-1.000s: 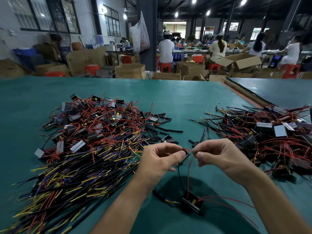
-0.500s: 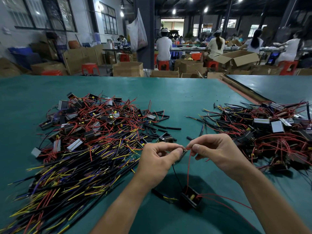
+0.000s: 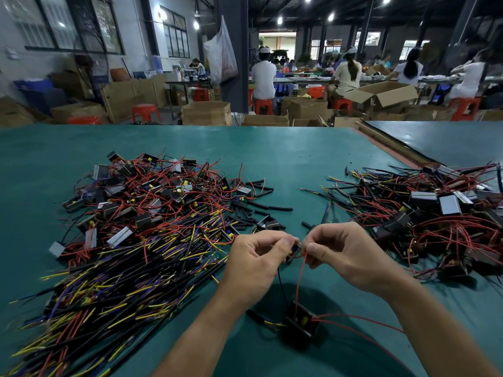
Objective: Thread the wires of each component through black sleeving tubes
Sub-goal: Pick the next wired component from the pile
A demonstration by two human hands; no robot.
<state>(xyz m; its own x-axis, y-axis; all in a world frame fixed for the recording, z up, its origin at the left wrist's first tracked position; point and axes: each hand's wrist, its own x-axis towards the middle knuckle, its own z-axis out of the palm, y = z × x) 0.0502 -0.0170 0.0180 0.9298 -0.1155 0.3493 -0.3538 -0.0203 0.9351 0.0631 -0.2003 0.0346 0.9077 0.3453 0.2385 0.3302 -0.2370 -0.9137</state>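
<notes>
Behind your green tabletop the workshop held cardboard boxes, red stools and seated workers with their backs to you. Two heaps lay well apart on the tabletop. To your left sprawled the bigger heap: small black components tangled in red wires at its far end, and long black-sleeved leads with yellow and purple tips fanning toward you. To your right lay the second heap, again components with red wires. Some loose black sleeving tubes were scattered by the left heap's inner edge.

Your two grips met between the heaps, nearly touching. Your left grip had thumb and forefinger curled in a pinch on a short black sleeving tube. Your right grip pinched a red wire between thumb and forefinger right at the tube's end; whether the wire's tip was inside the tube, I could not tell. That red wire ran down to a black component lying on the tabletop between your forearms. A thin black wire ran down to it from your left grip. Two more red wires trailed off it to your right, and a sleeved lead showing yellow stuck out to its left.
</notes>
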